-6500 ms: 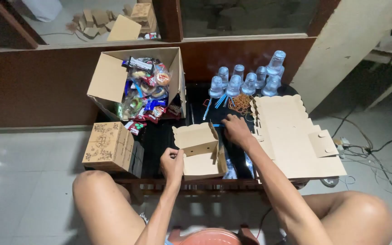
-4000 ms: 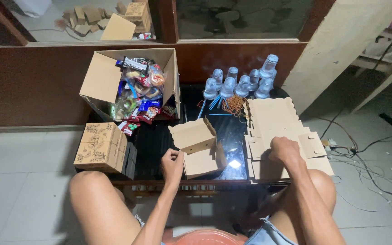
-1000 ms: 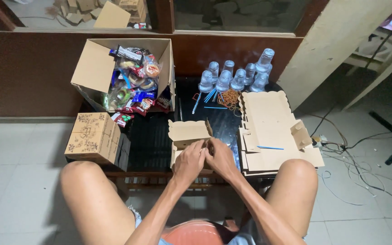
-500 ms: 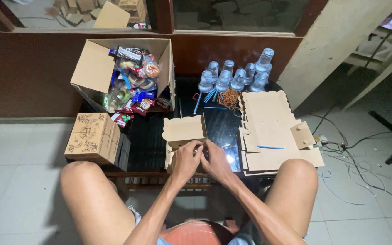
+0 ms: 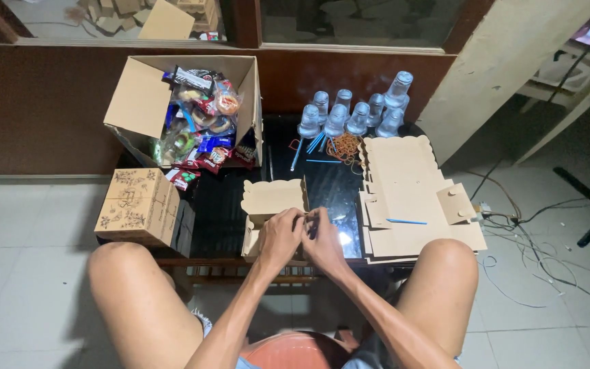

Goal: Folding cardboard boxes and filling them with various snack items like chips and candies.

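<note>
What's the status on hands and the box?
Left hand and right hand both on the small kraft box, lid up. Flat box blanks stacked to the right. Nothing blocking.

Near the counter's (image 5: 227,205) front edge: lower front of the half-folded cardboard box (image 5: 272,201) hidden behind left hand (image 5: 280,234) and right hand (image 5: 324,238); fingertip grip unclear. Snack packets in the open carton (image 5: 141,96) too small to tell.

Small tan cardboard box (image 5: 272,205), half folded, scalloped back flap standing upright just beyond the left hand (image 5: 281,236) and right hand (image 5: 322,238), which meet side by side on its near right edge.
</note>
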